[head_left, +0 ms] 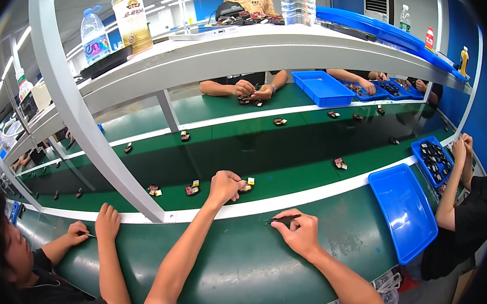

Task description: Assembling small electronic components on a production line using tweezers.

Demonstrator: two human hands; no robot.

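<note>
My left hand (225, 188) reaches over the white rail onto the green belt. Its fingers are closed at the edge of a small dark part with a yellow and white tab (249, 182), partly covered by the fingertips. Over the green work surface nearer me, my right hand (299, 234) pinches black tweezers (286, 218), their tip pointing left. Two similar small parts, a dark red one (192, 191) and another (154, 191), lie on the belt to the left of my left hand. A further part (340, 163) sits on the belt farther right.
An empty blue tray (403, 213) lies at the right, beside a blue tray of black parts (434, 140). A white post (82, 93) and an overhead shelf (251, 52) with bottles cross the view. Co-workers' hands are at the left, right and far side.
</note>
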